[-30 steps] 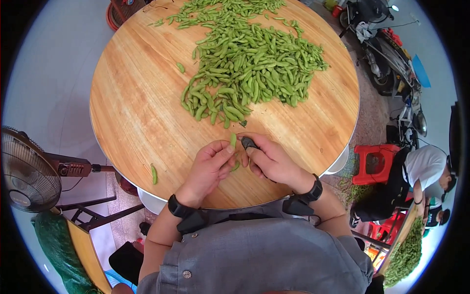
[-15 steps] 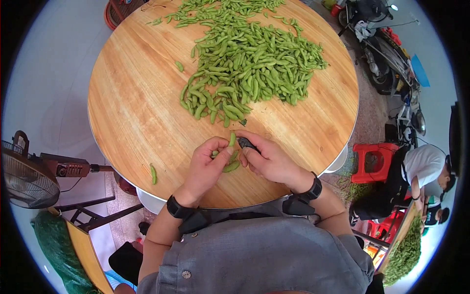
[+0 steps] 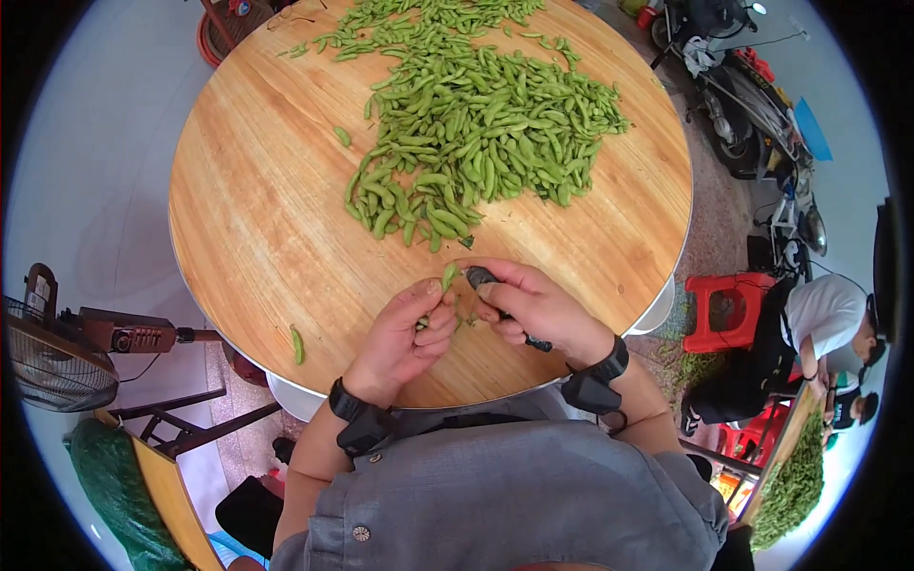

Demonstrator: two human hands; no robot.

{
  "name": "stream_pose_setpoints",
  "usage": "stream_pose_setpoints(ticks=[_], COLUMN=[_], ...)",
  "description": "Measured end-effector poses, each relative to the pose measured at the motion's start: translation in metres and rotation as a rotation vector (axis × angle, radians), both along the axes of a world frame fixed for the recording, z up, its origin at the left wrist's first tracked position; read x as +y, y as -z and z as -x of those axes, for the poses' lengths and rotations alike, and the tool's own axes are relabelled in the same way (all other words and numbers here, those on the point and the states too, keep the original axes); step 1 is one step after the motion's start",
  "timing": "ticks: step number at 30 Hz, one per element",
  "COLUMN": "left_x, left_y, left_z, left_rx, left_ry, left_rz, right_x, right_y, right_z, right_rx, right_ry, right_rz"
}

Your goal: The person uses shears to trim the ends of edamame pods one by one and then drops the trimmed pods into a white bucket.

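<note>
My left hand [image 3: 407,333] pinches a green soybean pod [image 3: 449,276] upright between thumb and forefinger. Another bit of green pod peeks out between its curled fingers. Just right of it, my right hand [image 3: 541,306] is closed around a small black tool [image 3: 481,277]. One dark end of the tool sticks out past the forefinger and the other below the fist; its exact kind is hidden by my fingers. Beyond both hands a big heap of green soybean pods [image 3: 486,133] covers the middle and far side of the round wooden table [image 3: 257,190].
A single pod [image 3: 298,344] lies near the table's left front edge, another [image 3: 343,136] left of the heap. On the left stands a fan [image 3: 57,352]. At right are a red stool [image 3: 728,312], a motorbike [image 3: 733,124] and a bending person [image 3: 824,319].
The curved pod under my fingers no longer shows there. My right hand has turned and shifted slightly right, baring the tool's lower end. My left fingers have curled further.
</note>
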State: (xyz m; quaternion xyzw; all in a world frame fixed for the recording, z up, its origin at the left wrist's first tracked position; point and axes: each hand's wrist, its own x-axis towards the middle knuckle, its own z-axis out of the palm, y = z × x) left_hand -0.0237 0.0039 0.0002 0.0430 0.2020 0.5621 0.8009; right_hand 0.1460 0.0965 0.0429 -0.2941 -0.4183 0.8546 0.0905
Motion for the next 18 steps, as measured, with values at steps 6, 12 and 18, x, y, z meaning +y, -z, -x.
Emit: stream_pose_setpoints(ticks=[6,12,18], left_x=[0.000,0.000,0.005], left_y=[-0.003,-0.005,-0.004], left_z=[-0.009,-0.008,-0.012], left_rx=[0.184,0.169,0.453], left_ry=[0.012,0.055,0.027], left_rz=[-0.006,-0.039,-0.049], right_x=[0.004,0.004,0.002], right_y=[0.010,0.014,0.008], right_z=[0.011,0.010,0.006], right_rx=[-0.073,-0.020,-0.088], right_ry=[0.100,0.077,-0.025], right_rz=[-0.129,-0.129,-0.206])
